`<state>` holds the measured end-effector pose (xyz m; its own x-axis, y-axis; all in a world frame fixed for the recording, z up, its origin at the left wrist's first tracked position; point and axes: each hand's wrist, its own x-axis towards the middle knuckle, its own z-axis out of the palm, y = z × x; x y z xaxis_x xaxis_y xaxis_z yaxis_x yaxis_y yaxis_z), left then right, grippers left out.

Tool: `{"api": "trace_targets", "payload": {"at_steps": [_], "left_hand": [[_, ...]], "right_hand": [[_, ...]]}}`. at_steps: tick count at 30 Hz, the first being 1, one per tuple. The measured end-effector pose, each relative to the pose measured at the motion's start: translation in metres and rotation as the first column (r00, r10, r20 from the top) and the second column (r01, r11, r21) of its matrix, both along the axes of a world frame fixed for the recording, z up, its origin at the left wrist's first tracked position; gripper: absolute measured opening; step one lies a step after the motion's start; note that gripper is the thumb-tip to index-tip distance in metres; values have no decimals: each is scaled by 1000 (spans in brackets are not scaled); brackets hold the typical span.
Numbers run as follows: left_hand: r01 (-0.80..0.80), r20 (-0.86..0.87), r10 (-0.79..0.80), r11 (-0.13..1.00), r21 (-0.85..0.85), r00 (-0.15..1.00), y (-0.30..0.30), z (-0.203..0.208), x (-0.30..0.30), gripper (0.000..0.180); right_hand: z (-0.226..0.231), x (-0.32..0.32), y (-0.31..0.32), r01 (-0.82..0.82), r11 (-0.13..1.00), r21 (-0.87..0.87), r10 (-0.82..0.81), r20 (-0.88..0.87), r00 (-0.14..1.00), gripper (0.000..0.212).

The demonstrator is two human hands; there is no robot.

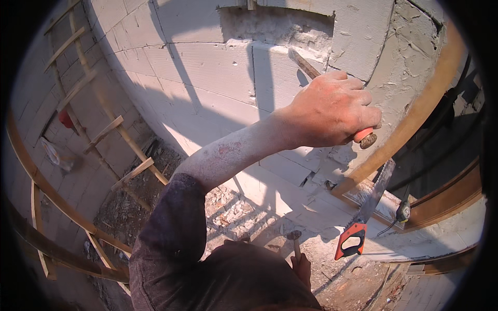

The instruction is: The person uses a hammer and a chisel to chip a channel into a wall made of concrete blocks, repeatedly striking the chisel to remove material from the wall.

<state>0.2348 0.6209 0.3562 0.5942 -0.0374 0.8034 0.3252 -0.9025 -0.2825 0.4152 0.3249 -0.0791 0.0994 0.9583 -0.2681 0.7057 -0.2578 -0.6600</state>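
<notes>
My left hand [337, 111] is closed around a chisel, my arm stretched across to the right. The flat metal blade of the chisel [306, 63] points up and left, its tip just below a rough recess [277, 26] in the white block wall [207, 67]. An orange grip end with a battered metal butt sticks out under my fist. Low down by my body, my right hand [302, 270] is wrapped round the wooden handle of a hammer [294, 236], head upward. Whether the blade touches the wall I cannot tell.
A handsaw with an orange and black handle [351, 241] leans at the opening's sill on the right, beside a dark, cabled tool [403, 211]. A wooden frame [410, 124] edges that opening. Rubble [228, 212] covers the floor. Wooden ladders [111, 114] stand on the left.
</notes>
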Motion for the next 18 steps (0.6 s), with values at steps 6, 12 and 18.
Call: {"api": "trace_targets", "payload": {"at_steps": [6, 12, 18], "left_hand": [[136, 14, -140, 980, 147, 990, 42, 26, 19, 13], [173, 74, -199, 949, 265, 977, 55, 38, 20, 12], [93, 233, -165, 952, 292, 958, 63, 40, 35, 14]], "right_hand": [[46, -46, 41, 144, 963, 227, -121, -114, 986, 28], [124, -65, 49, 292, 887, 357, -219, -231, 948, 20], [191, -68, 73, 524, 643, 559, -52, -650, 758, 30]]}}
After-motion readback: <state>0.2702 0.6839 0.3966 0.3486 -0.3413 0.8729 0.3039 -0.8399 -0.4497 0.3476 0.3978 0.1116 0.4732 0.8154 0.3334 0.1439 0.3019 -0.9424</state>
